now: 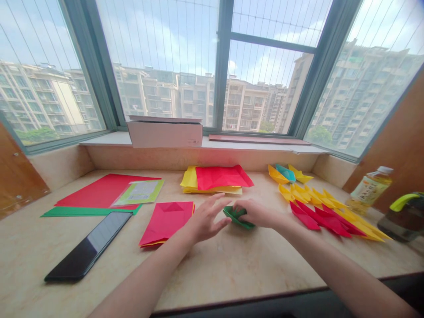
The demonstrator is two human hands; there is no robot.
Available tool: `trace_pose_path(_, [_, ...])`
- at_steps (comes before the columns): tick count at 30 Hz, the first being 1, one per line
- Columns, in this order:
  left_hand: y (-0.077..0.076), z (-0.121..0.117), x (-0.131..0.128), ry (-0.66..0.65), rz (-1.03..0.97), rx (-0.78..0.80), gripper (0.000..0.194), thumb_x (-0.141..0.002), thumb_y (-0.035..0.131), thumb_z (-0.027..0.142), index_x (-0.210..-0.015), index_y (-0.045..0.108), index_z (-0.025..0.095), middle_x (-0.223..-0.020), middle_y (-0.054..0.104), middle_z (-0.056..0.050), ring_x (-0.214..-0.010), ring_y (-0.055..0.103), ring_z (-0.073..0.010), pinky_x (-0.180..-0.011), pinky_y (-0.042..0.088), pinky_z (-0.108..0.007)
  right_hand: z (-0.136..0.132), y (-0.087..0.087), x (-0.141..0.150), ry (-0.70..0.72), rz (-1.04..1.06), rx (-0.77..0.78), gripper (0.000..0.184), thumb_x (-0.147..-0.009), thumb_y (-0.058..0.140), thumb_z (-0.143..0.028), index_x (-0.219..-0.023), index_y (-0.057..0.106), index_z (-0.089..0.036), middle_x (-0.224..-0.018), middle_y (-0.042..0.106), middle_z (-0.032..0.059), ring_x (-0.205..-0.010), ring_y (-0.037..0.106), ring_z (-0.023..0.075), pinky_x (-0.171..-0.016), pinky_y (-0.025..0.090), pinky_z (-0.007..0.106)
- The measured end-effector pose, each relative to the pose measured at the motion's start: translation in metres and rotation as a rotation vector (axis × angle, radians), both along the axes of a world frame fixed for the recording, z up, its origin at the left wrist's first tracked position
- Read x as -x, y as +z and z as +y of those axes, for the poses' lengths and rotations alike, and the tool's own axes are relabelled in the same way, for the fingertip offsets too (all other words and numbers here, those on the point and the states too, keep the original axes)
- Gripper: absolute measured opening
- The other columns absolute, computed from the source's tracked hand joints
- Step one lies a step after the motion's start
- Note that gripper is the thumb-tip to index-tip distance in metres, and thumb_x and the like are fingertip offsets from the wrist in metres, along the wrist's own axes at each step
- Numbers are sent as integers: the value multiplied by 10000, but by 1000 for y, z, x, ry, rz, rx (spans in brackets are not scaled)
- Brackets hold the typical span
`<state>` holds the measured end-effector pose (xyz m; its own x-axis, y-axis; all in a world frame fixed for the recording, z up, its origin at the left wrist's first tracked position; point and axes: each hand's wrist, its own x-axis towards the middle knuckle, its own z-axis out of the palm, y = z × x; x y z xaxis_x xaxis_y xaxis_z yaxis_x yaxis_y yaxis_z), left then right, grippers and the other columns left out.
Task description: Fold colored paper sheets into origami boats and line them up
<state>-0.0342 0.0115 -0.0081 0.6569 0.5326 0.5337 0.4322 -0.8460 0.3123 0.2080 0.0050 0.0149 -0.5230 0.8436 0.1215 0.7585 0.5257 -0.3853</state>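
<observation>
A green folded paper boat (239,217) rests on the counter in front of me. My right hand (253,213) grips it, with the fingers inside its opening. Just left of the boat, my left hand (208,217) hovers with fingers spread, holding nothing. Beneath and beside the left forearm lies a stack of folded red paper (168,221) with yellow edges showing under it. Farther back, red folded paper (225,176) lies on top of yellow sheets (188,179).
Yellow paper boats (308,194), red paper boats (323,218) and a blue paper boat (285,173) stand at the right, near a drink bottle (369,190). At the left lie a phone (91,247), red sheets (96,190) and green sheets (79,212). A white box (165,134) sits on the sill.
</observation>
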Motion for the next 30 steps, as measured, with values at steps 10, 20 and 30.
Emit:
trace_pose_path(10, [-6, 0, -7, -122, 61, 159, 257, -914, 542, 203, -1162, 607, 217, -1113, 646, -74, -1049, 605, -222, -953, 484, -376, -14, 6, 3, -81, -92, -23, 256, -758, 647, -134, -997, 674, -222, -929, 730, 11, -830, 651, 169, -690, 432, 225])
trace_pose_path(20, [-9, 2, -13, -77, 11, 202, 124, -904, 535, 187, -933, 656, 190, -940, 634, -47, -900, 610, -195, -849, 497, -329, -29, 1, 3, -158, -146, -136, 162, -801, 596, -106, -697, 698, -178, -711, 715, 30, -649, 599, 150, -583, 341, 242])
trace_pose_path(30, [-8, 2, -16, -76, 32, 197, 107, -868, 563, 132, -874, 657, 183, -894, 622, -40, -864, 604, -188, -816, 495, -322, -35, -8, -1, -91, -161, -202, 106, -847, 611, -147, -819, 711, -168, -822, 724, 63, -763, 631, 190, -671, 391, 263])
